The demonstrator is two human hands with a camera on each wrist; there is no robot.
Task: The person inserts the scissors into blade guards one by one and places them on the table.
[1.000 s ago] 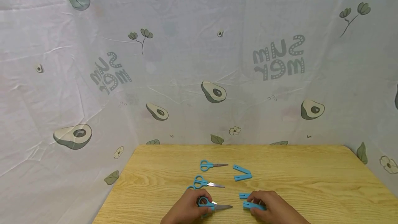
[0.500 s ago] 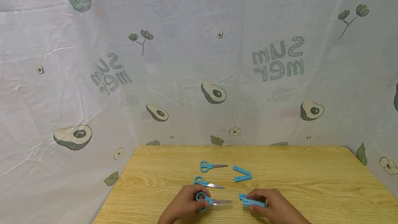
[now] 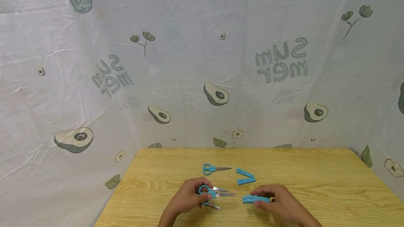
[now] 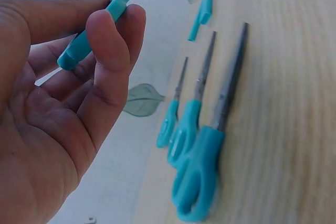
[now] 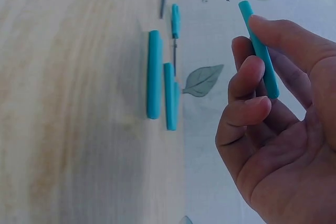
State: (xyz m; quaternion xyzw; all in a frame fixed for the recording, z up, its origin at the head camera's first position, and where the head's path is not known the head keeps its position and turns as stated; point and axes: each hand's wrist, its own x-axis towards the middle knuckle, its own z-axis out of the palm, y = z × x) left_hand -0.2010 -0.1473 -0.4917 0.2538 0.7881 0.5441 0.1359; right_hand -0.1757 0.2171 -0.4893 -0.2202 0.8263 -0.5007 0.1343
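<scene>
In the head view my left hand [image 3: 190, 195] pinches a pair of scissors [image 3: 213, 194] by its light-blue handle, blades pointing right. The left wrist view shows that blue handle [image 4: 79, 51] between thumb and fingers. My right hand [image 3: 281, 200] pinches a slim blue blade cover [image 3: 260, 199], seen lengthwise as a blue cover [image 5: 258, 51] in the right wrist view. Scissor tip and cover face each other with a gap between. Three more scissors lie on the table in the left wrist view: large [image 4: 202, 166], middle [image 4: 186, 129] and small [image 4: 169, 124].
The wood-look table [image 3: 315, 174] ends at a pale printed sheet [image 3: 176, 62]. Two blue covers, an upper one [image 3: 244, 173] and a lower one [image 3: 246, 181], lie in a V near the back. Another cover [image 5: 153, 74] lies nearer in the right wrist view.
Both hands have risen off the table and moved slightly away from the body, the left with the scissors, the right with the cover. Scissors lying beneath the left hand now show.
</scene>
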